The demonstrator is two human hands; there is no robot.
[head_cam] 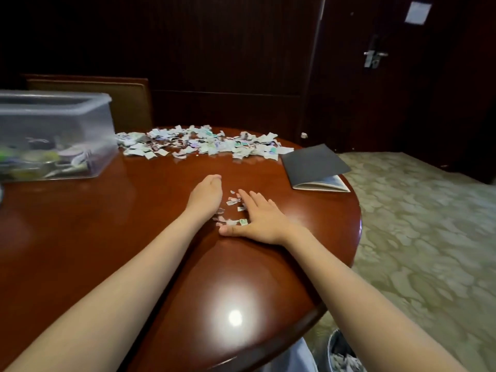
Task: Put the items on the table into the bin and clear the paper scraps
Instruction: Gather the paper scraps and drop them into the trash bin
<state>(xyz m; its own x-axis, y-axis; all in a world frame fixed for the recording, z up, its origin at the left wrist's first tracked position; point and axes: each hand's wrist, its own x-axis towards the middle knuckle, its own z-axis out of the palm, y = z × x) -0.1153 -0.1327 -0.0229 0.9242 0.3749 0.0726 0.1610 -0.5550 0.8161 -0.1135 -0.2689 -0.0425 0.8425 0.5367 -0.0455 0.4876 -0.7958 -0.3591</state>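
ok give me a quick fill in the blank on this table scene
1. The left hand and right hand lie on either side of a small cluster of paper ____.
2. The clear bin stands on the ____ side of the table.
3. The dark booklet lies to the ____ of the big scrap pile.

Missing words: scraps; left; right

Two hands: left hand [206, 193], right hand [259, 220]. One wooden table [107, 237]. One clear plastic bin [67, 103], contents blurred, uncountable. One big pile of paper scraps [204, 143]; one small cluster [231, 202], roughly ten pieces. One dark booklet [314, 162]. One chair [107, 103]. One wastebasket [335, 350]. One door handle [374, 56].
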